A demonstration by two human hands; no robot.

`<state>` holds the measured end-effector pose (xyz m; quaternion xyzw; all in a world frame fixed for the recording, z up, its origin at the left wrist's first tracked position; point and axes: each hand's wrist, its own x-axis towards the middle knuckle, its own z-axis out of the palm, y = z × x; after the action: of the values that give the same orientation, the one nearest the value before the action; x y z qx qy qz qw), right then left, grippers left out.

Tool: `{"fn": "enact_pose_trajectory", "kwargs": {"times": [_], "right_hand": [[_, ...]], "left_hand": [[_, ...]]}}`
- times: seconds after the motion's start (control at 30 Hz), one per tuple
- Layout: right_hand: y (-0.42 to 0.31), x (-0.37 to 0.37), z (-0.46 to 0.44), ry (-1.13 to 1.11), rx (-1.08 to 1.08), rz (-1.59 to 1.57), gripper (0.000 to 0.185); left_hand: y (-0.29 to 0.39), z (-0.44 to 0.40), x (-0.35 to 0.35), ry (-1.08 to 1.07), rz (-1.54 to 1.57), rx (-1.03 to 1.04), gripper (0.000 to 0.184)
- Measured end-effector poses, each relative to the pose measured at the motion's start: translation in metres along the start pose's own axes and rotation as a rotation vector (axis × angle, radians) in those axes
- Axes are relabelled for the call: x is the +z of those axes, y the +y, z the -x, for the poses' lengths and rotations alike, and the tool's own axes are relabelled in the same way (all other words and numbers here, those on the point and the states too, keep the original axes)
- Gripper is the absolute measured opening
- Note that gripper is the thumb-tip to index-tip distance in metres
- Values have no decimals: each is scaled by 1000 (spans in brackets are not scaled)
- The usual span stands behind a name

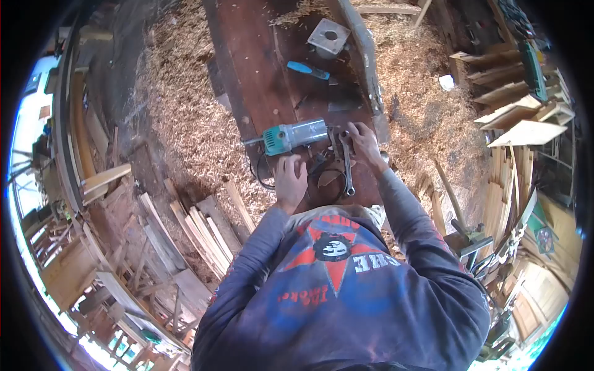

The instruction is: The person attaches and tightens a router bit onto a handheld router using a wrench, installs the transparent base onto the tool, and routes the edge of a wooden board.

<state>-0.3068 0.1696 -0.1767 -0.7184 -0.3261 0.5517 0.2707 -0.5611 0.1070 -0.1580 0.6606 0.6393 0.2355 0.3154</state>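
On the desk [250,68], we note our left hand [289,180] loosely curled, teal power tool [292,136] at its twelve o'clock, right hand [366,147] part-bent beside wrenches [347,162] at its eight, any pinch impossible to tell; tool handling seems underway, any lift calling for firm finger closure.

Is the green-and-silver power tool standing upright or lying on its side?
On its side: the power tool has its long body stretched out along the workbench, its green end near the left hand.
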Motion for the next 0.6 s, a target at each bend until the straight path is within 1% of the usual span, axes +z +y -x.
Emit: {"fn": "enact_pose_trajectory", "kwargs": {"times": [0.03, 0.07, 0.1, 0.13, 0.17, 0.2, 0.23, 0.27, 0.3, 0.37, 0.4, 0.43, 0.47, 0.5, 0.53, 0.57, 0.6], "right_hand": [[9, 1, 4, 78, -64, 149, 45], [19, 4, 11, 0, -15, 199, 43], [24, 13, 24, -19, -27, 210, 43], [29, 23, 40, -102, -43, 250, 41], [34, 32, 55, -179, -55, 290, 39], [33, 40, 69, -181, -60, 299, 39], [28, 49, 80, -182, -149, 337, 37], [23, 55, 89, -177, -240, 373, 34], [19, 60, 94, -165, -250, 376, 34], [12, 67, 101, -63, -351, 396, 29], [13, 68, 100, 12, -459, 392, 26], [19, 71, 92, 27, -457, 387, 26], [23, 74, 82, 105, -530, 394, 25], [22, 76, 77, 184, -602, 402, 24], [20, 77, 74, 169, -549, 416, 23], [17, 81, 71, 183, -548, 413, 23], [19, 85, 66, 216, -605, 440, 24]], "left_hand": [[-7, 13, 0, -136, 182, -327, 48], [-12, 20, 5, -114, 186, -342, 48], [-13, 21, 10, -42, 117, -331, 46], [-12, 19, 14, 26, 48, -317, 46], [-11, 14, 17, 37, 52, -324, 46], [-8, 5, 20, 79, -2, -252, 49], [-6, -4, 24, 120, -55, -174, 53], [-3, -12, 25, 118, -116, -182, 54], [-2, -18, 27, 125, -109, -168, 54], [0, -28, 32, 139, -69, -156, 56], [6, -30, 32, 135, -67, -140, 56], [15, -31, 31, 84, -76, -220, 55], [23, -30, 31, 30, -86, -301, 55], [28, -29, 33, 21, -87, -289, 55], [32, -31, 35, 13, -157, -362, 53], [36, -35, 36, 8, -226, -433, 52], [33, -37, 40, 4, -225, -422, 52]]}}
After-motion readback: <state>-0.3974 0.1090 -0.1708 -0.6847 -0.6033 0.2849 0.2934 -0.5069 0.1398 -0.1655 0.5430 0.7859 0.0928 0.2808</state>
